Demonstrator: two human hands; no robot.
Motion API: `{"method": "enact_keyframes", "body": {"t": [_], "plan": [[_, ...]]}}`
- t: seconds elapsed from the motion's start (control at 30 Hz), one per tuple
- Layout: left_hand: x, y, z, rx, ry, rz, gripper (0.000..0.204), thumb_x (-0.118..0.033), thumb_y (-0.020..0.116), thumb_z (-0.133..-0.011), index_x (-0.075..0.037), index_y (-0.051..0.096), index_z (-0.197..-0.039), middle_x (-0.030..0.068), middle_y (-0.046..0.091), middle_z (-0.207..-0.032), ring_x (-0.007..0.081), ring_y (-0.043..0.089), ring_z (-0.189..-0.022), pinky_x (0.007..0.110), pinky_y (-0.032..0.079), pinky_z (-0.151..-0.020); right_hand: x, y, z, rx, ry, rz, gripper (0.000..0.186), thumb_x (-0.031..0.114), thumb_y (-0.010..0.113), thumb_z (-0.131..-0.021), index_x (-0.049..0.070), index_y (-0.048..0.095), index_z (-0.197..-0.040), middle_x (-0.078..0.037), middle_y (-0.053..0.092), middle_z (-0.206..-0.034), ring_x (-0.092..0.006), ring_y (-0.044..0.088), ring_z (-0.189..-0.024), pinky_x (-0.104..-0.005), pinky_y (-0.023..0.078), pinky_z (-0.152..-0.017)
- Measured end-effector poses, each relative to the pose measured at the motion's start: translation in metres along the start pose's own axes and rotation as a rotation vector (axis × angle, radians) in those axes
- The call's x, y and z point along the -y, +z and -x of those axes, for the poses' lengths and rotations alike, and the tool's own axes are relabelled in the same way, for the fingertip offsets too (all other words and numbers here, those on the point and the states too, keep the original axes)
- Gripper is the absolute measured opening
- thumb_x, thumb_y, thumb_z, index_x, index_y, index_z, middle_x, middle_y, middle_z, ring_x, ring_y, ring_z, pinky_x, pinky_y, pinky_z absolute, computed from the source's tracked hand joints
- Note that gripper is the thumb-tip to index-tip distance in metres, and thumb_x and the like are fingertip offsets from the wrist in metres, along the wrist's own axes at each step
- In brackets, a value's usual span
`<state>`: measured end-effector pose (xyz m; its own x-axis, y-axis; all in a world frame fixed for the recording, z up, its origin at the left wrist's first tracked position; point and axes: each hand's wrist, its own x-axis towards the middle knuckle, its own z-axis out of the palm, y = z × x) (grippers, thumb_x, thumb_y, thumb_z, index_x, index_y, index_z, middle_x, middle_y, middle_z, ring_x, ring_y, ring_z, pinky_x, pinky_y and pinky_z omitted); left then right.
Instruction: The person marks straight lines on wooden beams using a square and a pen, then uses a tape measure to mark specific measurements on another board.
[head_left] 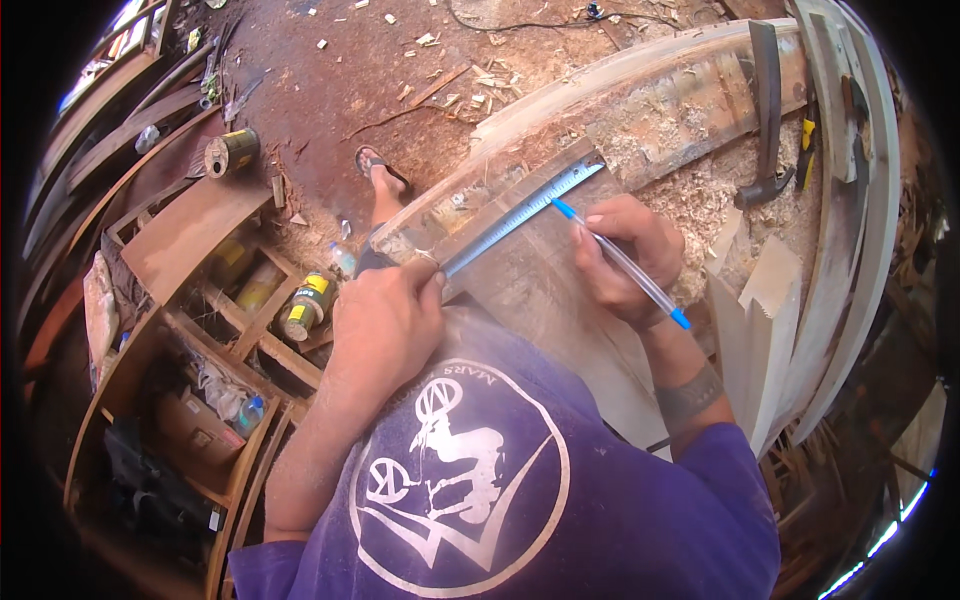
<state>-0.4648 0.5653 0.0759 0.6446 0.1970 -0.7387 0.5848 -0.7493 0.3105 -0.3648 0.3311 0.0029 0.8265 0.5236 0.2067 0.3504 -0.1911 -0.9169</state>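
My left hand [388,315] is closed at the near end of a silver tape measure blade [520,216], its fingers also against a narrow wooden strip [510,200]. The blade lies along this strip, with its far end near the strip's tip. Whether a tape case sits inside my fist is hidden. In my right hand [630,258] is a clear-barrelled pen [634,268], blue at both ends, gripped between thumb and fingers. Its upper blue end touches or nearly touches the blade's edge. Under both hands is a broad, dusty board [545,290].
A hammer [768,110] and a yellow-and-black tool [805,150] rest among shavings at the right, beside curved planks [865,240]. Left stands a wooden frame with compartments [235,322], near a can [232,153] and a green-yellow container [308,303]. Wood scraps litter the floor [330,90].
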Motion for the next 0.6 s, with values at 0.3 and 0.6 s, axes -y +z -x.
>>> {"method": "enact_keyframes", "body": {"t": [0.3, 0.6], "plan": [[-0.0026, -0.0001, 0.0011, -0.004, -0.016, 0.002, 0.025, -0.022, 0.064, -0.097, -0.001, 0.077, -0.101, 0.0275, 0.069, -0.082, 0.0456, 0.070, -0.081, 0.050, 0.055, -0.076, -0.0058, 0.0032, 0.0006, -0.024, -0.127, 0.105, 0.023, -0.003, 0.079, -0.074, 0.008, 0.060, -0.071, -0.009, 0.066, -0.070, -0.0214, 0.063, -0.053, -0.0333, 0.049, -0.046], [-0.0034, -0.0007, 0.0009, 0.001, -0.025, 0.005, 0.025, -0.021, 0.064, -0.097, -0.001, 0.077, -0.103, 0.0275, 0.070, -0.084, 0.0446, 0.071, -0.082, 0.049, 0.056, -0.077, -0.0029, 0.0015, -0.0037, 0.036, -0.192, 0.149, 0.023, -0.009, 0.078, -0.078, 0.003, 0.058, -0.077, -0.014, 0.069, -0.071, -0.0236, 0.066, -0.055, -0.0326, 0.051, -0.048]]}}
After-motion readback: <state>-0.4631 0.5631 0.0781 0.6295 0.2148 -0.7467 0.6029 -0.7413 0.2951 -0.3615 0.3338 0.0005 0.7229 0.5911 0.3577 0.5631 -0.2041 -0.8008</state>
